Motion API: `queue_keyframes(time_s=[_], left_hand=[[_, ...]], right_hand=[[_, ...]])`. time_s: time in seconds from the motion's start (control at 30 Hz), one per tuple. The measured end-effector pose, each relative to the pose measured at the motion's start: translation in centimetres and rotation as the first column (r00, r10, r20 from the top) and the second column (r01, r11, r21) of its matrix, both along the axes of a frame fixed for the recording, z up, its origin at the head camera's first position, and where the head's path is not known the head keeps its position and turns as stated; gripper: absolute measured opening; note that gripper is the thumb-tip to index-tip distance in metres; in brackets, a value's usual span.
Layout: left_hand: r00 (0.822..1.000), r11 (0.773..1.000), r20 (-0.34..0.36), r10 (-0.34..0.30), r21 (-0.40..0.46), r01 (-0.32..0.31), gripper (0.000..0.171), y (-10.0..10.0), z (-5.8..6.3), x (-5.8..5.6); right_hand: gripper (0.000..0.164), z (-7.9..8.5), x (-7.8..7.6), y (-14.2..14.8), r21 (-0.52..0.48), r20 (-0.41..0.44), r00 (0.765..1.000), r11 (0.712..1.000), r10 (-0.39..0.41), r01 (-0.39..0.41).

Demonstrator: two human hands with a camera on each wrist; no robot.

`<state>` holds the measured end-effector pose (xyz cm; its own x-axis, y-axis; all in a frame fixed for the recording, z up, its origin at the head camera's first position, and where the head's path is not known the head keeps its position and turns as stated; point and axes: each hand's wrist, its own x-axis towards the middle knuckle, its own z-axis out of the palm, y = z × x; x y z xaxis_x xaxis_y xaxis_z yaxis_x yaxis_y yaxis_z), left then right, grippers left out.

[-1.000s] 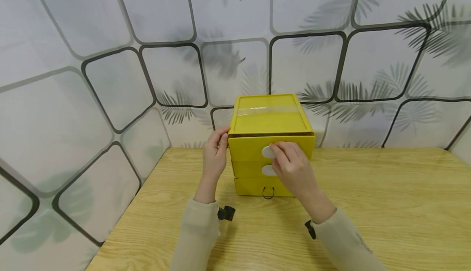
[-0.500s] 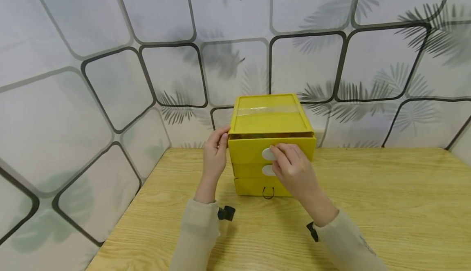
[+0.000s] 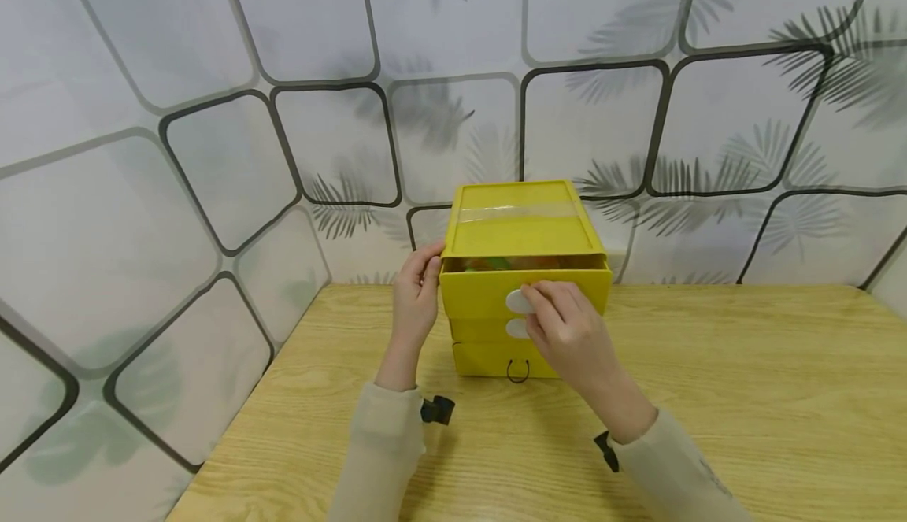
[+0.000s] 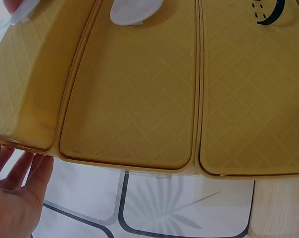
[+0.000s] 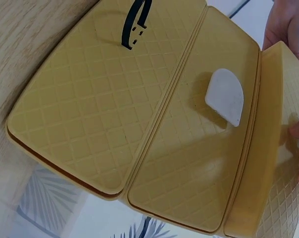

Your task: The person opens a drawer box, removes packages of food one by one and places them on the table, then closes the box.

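Note:
A yellow three-drawer cabinet (image 3: 524,231) stands on the table. Its top drawer (image 3: 475,294) is partly pulled out, and a strip of red and green contents (image 3: 496,263) shows in the gap. My right hand (image 3: 572,337) pinches the top drawer's white handle (image 3: 518,301) between thumb and fingers. Against the cabinet's upper left side rests my left hand (image 3: 416,294), its fingers (image 4: 39,176) extended along the side wall in the left wrist view. The middle drawer's white handle (image 5: 224,96) is untouched, and that drawer sits closed.
The closed bottom drawer (image 3: 475,359) has a black loop handle (image 3: 518,372). Wood-grain table (image 3: 744,380) surrounds the cabinet. Behind and to the left rises a patterned wall covering (image 3: 453,136). Clear tape (image 3: 520,211) crosses the cabinet's top.
The top drawer has come further out toward me with my right hand on its handle, widening the gap and revealing the contents. My left hand has stayed at the cabinet's side.

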<state>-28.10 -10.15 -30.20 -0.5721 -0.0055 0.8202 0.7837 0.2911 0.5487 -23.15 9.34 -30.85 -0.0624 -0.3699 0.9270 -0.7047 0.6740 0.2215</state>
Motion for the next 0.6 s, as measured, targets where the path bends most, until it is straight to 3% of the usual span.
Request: queue_keyframes(time_s=[0.6], left_hand=[[1.000,1.000,-0.029,-0.010,-0.009,0.010,0.024,0.0,0.0,-0.1]], right_hand=[[0.022,0.7,1.4,-0.1,0.012,-0.026,0.999,1.000,0.020,-0.020]])
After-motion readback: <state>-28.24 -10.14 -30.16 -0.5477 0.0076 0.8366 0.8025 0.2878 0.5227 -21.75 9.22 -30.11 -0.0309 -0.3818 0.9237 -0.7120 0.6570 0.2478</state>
